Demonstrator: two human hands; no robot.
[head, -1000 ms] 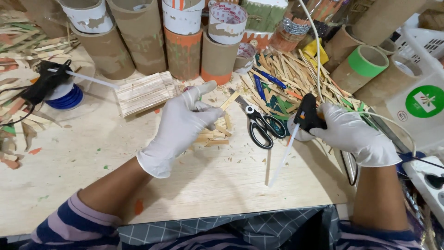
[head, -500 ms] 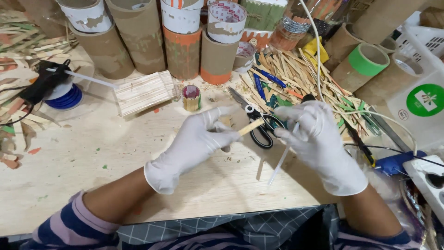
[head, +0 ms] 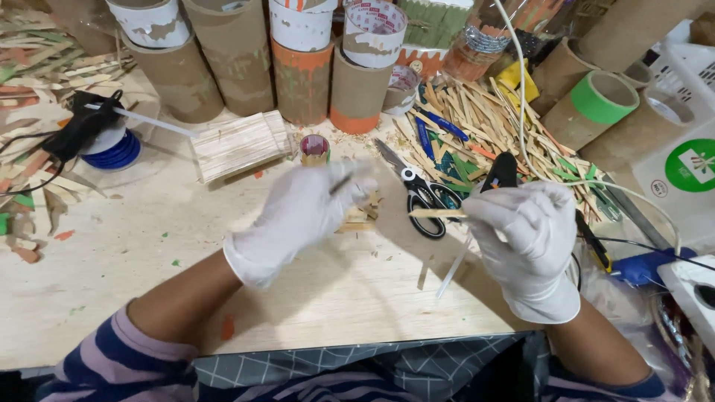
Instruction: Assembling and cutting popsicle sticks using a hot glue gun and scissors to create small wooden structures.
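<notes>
My right hand (head: 521, 234), in a white glove, grips a black glue gun (head: 500, 171) whose clear glue stick (head: 453, 277) trails down and left. Its fingertips also pinch a plain wooden stick (head: 436, 214) that points left. My left hand (head: 302, 216), also gloved, is blurred by motion. It hovers over a small heap of glued sticks (head: 361, 219) on the wooden table (head: 134, 260). A thin dark streak crosses its fingers, and I cannot tell whether it holds anything. Black-handled scissors (head: 424, 199) lie between the two hands.
Cardboard tubes (head: 302, 74) line the back. A panel of joined sticks (head: 238, 145) and a small tape roll (head: 314, 147) lie behind my left hand. A second glue gun (head: 86, 125) rests at far left. Loose coloured sticks (head: 484, 119), a green tape roll (head: 603, 97) and cables crowd the right.
The wooden stick has passed from my left hand to my right fingertips. My left hand has drawn back to the left. My right hand has shifted right with the glue gun.
</notes>
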